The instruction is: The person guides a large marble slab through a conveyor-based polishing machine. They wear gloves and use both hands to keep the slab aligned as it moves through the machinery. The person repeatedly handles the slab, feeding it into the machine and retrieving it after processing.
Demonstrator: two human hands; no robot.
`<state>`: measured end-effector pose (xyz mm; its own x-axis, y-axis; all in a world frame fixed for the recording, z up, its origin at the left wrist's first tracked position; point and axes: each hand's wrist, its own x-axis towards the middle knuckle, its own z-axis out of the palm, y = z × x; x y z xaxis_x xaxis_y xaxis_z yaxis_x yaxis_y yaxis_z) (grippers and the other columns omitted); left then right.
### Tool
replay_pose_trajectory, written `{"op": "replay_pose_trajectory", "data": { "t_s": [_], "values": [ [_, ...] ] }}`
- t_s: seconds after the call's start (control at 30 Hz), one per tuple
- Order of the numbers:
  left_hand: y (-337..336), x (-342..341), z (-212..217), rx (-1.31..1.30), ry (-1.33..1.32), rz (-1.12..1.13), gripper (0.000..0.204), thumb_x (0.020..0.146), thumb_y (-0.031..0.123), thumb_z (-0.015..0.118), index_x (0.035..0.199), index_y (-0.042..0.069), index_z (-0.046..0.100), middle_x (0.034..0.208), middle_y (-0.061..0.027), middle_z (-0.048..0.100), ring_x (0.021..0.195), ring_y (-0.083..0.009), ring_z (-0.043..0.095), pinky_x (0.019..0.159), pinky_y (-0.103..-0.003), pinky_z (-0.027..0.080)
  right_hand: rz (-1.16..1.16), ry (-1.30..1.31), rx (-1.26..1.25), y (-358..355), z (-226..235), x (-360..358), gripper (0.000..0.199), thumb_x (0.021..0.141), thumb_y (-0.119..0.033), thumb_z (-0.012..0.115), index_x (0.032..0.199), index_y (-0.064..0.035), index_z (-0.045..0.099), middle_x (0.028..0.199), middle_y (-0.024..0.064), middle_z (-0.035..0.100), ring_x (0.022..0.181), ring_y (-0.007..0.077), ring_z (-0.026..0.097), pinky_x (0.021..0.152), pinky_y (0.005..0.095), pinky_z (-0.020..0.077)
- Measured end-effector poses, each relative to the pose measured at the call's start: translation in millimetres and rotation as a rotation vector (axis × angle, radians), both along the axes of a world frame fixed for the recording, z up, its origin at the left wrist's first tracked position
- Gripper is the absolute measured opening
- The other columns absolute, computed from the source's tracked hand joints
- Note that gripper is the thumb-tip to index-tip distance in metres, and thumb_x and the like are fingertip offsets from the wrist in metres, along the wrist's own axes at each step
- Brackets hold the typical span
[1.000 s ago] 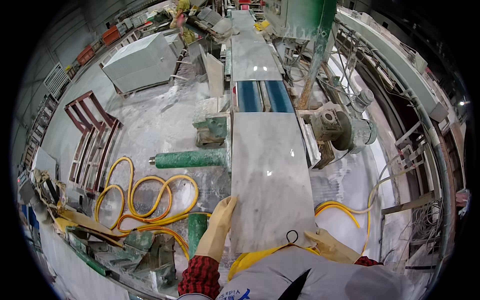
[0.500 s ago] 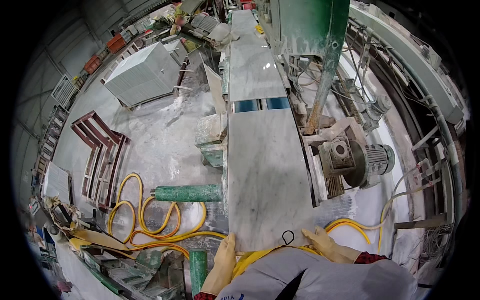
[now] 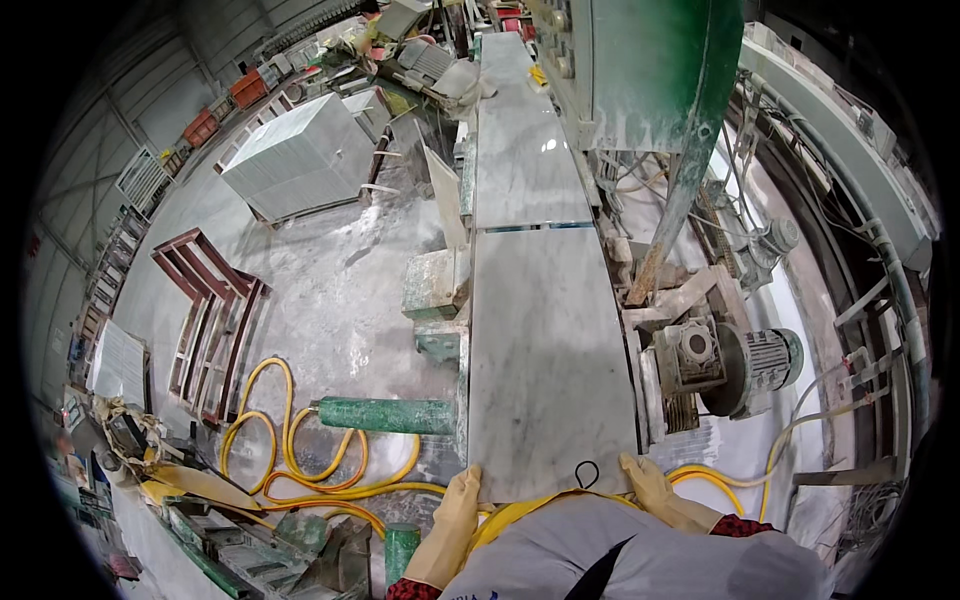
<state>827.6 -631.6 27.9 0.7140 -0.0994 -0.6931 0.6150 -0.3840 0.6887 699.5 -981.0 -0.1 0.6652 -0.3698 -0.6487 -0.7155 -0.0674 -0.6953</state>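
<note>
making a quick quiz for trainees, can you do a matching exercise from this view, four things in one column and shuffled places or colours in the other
1. left hand
2. hose
3. nearest slab
4. right hand

A. pale grey with faint darker streaks
B. at the nearest slab's near right corner
C. yellow, looped on the floor
D. at the nearest slab's near left corner

Pairs: 1-D, 2-C, 3-A, 4-B

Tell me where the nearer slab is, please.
In the head view, the slab lies just right of centre, its near end between left hand and right hand.
</note>
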Motion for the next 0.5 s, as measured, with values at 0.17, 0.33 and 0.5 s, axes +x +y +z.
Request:
{"op": "replay_pose_trajectory", "data": {
  "t_s": [0.17, 0.33, 0.5],
  "values": [
    [-6, 18, 25, 0.034, -0.018, -0.036, 0.073, 0.112, 0.068, 0.046, 0.141, 0.002, 0.063, 0.109, -0.0068, 0.075, 0.077, -0.0156, 0.075, 0.084, -0.030, 0.057, -0.033, 0.026, -0.015, 7, 19, 18, 0.065, 0.106, -0.069, 0.057, 0.110, -0.0047, 0.068, 0.087, 0.0073, 0.065, 0.073, 0.0191, 0.063, 0.061, 0.0362, 0.0521],
    [10, 28, -23, -0.119, -0.026, -0.035, 0.065, 0.113, 0.065, 0.048, 0.127, 0.004, 0.067, 0.100, -0.0048, 0.073, 0.070, -0.0141, 0.068, 0.070, -0.031, 0.053, -0.047, -0.042, 0.058, 7, 18, 27, 0.057, 0.107, -0.061, 0.061, 0.113, -0.0044, 0.066, 0.095, 0.0066, 0.062, 0.084, 0.0186, 0.062, 0.068, 0.0368, 0.0568],
    [15, 38, -47, -0.241, -0.049, -0.062, 0.058, 0.116, 0.058, 0.051, 0.126, 0.004, 0.068, 0.101, -0.0049, 0.073, 0.075, -0.0114, 0.064, 0.062, -0.028, 0.053, -0.008, 0.009, -0.026, 2, 13, 35, 0.061, 0.107, -0.065, 0.058, 0.105, -0.0046, 0.066, 0.088, 0.0055, 0.059, 0.080, 0.0171, 0.062, 0.067, 0.0342, 0.0545]
  ]
}}
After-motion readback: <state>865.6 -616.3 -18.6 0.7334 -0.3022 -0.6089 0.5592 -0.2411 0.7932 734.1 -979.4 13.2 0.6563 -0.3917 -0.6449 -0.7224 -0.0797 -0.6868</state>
